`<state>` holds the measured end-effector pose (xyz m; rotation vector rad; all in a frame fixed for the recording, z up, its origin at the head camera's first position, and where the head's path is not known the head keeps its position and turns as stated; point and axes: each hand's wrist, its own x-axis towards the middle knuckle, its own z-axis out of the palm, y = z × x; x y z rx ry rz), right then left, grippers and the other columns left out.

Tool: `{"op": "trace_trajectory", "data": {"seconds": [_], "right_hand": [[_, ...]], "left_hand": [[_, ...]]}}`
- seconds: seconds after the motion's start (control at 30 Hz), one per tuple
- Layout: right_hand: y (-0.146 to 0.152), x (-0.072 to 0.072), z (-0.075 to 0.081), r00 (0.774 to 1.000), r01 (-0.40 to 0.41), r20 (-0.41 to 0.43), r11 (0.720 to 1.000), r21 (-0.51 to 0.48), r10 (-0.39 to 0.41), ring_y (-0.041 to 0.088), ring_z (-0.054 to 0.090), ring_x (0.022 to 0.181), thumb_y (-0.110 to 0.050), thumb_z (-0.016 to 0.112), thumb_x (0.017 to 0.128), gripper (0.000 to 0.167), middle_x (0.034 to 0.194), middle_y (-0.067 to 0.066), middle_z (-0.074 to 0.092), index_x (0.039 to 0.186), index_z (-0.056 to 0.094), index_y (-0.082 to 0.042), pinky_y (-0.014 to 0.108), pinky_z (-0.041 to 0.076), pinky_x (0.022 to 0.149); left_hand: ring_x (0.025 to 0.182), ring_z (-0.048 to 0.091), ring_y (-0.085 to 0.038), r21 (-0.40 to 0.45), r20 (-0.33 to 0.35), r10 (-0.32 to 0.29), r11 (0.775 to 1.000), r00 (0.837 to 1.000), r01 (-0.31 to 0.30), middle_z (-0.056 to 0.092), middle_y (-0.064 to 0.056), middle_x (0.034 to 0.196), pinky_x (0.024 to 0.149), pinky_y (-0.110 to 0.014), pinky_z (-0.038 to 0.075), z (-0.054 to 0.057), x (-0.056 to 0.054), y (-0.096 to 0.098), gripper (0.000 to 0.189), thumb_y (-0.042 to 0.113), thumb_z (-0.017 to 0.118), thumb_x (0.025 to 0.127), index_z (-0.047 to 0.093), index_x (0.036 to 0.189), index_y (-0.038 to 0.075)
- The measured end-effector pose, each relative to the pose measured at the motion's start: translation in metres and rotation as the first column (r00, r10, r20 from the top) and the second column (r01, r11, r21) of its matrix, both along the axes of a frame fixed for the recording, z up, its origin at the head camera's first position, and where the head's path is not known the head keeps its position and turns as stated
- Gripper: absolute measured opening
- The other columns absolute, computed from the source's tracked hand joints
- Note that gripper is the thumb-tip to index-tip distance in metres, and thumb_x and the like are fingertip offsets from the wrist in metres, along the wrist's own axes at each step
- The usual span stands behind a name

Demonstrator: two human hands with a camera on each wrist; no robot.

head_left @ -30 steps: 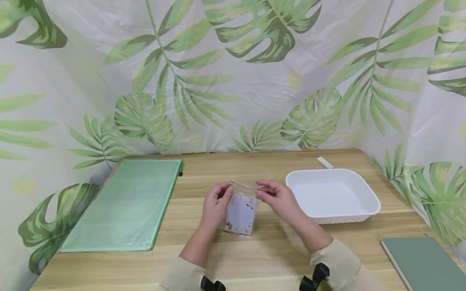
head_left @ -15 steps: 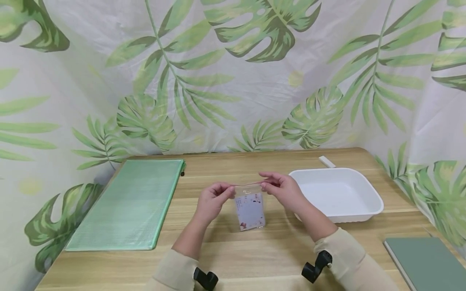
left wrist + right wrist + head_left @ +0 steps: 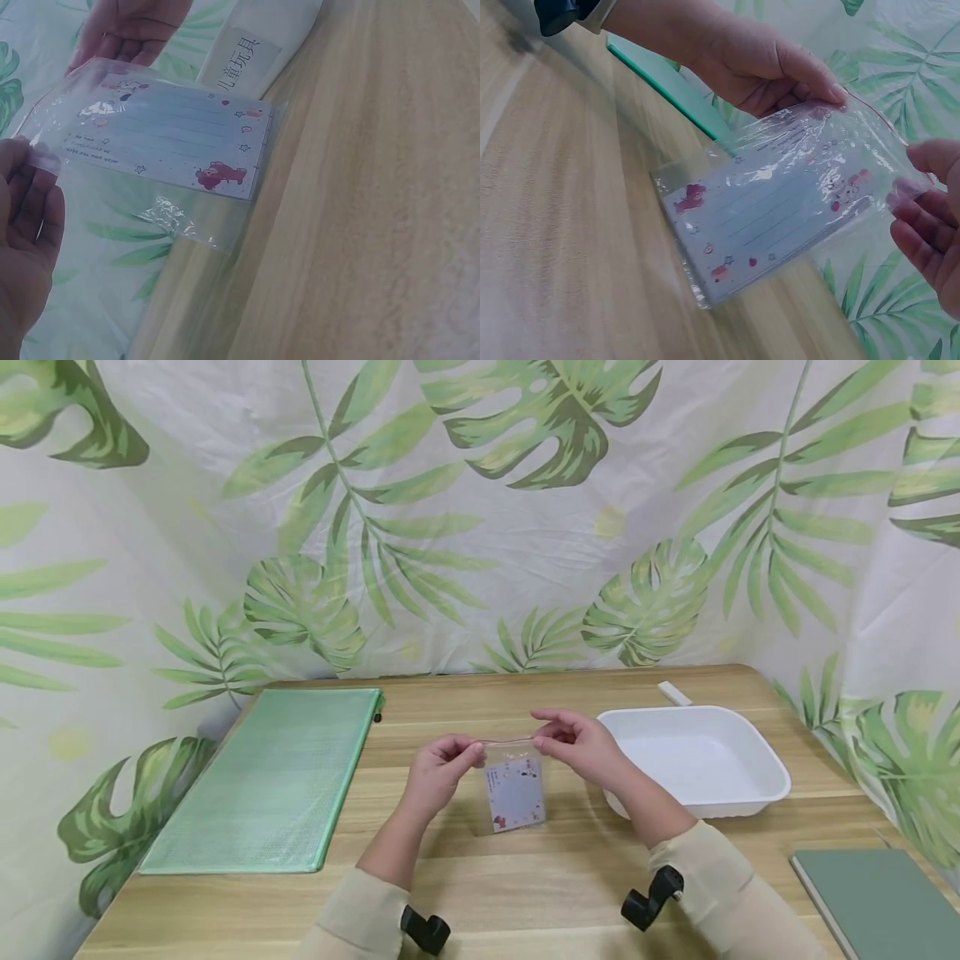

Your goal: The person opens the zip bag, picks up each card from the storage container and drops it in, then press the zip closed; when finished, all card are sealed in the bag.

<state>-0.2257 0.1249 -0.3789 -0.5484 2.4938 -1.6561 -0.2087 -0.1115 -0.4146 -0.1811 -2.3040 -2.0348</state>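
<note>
A clear zip bag [image 3: 184,221] with a thin red line along its top edge hangs upright above the table. Inside it lies a small stack of lined note paper [image 3: 516,795] printed with pink cartoon figures. My left hand [image 3: 435,772] pinches the bag's top left corner between thumb and fingers. At the opposite top corner, my right hand [image 3: 585,752] pinches the same edge, its index finger stretched out above. The top edge is drawn nearly straight between both hands. Whether the seal is fully closed cannot be told.
A white plastic bin [image 3: 697,760] stands to the right, with a printed label [image 3: 241,64] on its side. Behind it lies a small white block [image 3: 674,693]. A green mesh zip pouch [image 3: 262,777] lies left, and a grey-green notebook [image 3: 885,897] at the front right.
Both hands have raised the bag's top edge slightly and pulled it straighter. The bag has swung to the right and hangs more upright. In the last half second little has moved.
</note>
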Motion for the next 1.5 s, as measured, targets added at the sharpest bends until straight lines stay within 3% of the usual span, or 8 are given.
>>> {"op": "trace_trajectory", "data": {"seconds": [0.17,0.3,0.43,1.07,1.3,1.5], "right_hand": [[-0.013,-0.006,0.014,0.996,-0.091,0.008,0.989,0.118,0.090,0.014,0.057,0.082,-0.020,0.073,0.087,0.042,0.098,0.007,0.067,0.126,0.064,-0.007,0.026,0.049,0.068],[-0.026,-0.009,0.025,0.988,-0.141,-0.021,0.954,0.266,0.152,0.014,0.052,0.075,-0.024,0.074,0.086,0.025,0.085,0.002,0.064,0.106,0.073,-0.010,0.027,0.045,0.063],[-0.035,-0.009,0.031,0.983,-0.170,-0.011,0.928,0.330,0.184,0.013,0.054,0.074,-0.025,0.073,0.086,0.014,0.081,-0.001,0.064,0.095,0.074,-0.014,0.027,0.047,0.064],[-0.038,-0.012,0.031,0.970,-0.215,-0.029,0.908,0.361,0.241,0.010,0.052,0.069,-0.021,0.070,0.088,0.010,0.076,-0.003,0.063,0.085,0.072,-0.011,0.024,0.045,0.062],[-0.028,-0.015,0.026,0.965,-0.235,-0.024,0.908,0.348,0.259,0.011,0.050,0.070,-0.020,0.069,0.088,0.010,0.077,-0.002,0.061,0.086,0.071,-0.011,0.025,0.044,0.063],[-0.015,-0.014,0.022,0.969,-0.225,-0.030,0.923,0.311,0.246,0.011,0.051,0.072,-0.018,0.070,0.089,0.011,0.080,0.000,0.064,0.087,0.070,-0.007,0.027,0.046,0.065]], "left_hand": [[0.078,0.067,-0.009,0.015,-0.013,-0.031,0.999,0.999,0.031,0.071,-0.001,0.085,0.079,-0.023,0.055,0.000,-0.001,0.000,0.017,0.012,0.064,0.093,0.069,0.096,-0.005],[0.077,0.066,-0.007,0.021,-0.047,-0.052,0.998,0.998,0.053,0.071,0.001,0.082,0.078,-0.022,0.055,0.002,0.000,0.003,0.017,0.010,0.064,0.093,0.069,0.095,-0.006],[0.076,0.066,-0.007,0.026,-0.063,-0.054,0.998,0.997,0.056,0.071,0.001,0.082,0.076,-0.022,0.054,0.002,0.001,0.004,0.016,0.009,0.065,0.093,0.070,0.095,-0.006],[0.078,0.065,-0.008,-0.021,-0.056,-0.024,1.000,0.998,0.023,0.072,-0.011,0.088,0.071,-0.020,0.051,0.001,0.006,0.005,0.015,0.013,0.064,0.094,0.071,0.094,-0.001],[0.074,0.064,-0.006,-0.008,-0.065,0.011,1.000,0.998,-0.011,0.070,-0.004,0.080,0.068,-0.020,0.050,0.002,0.009,0.005,0.014,0.010,0.066,0.092,0.070,0.091,-0.003],[0.073,0.064,-0.006,-0.003,-0.064,0.030,1.000,0.997,-0.030,0.069,-0.002,0.078,0.067,-0.020,0.050,0.000,0.009,0.003,0.014,0.010,0.067,0.091,0.071,0.091,-0.003]]}}
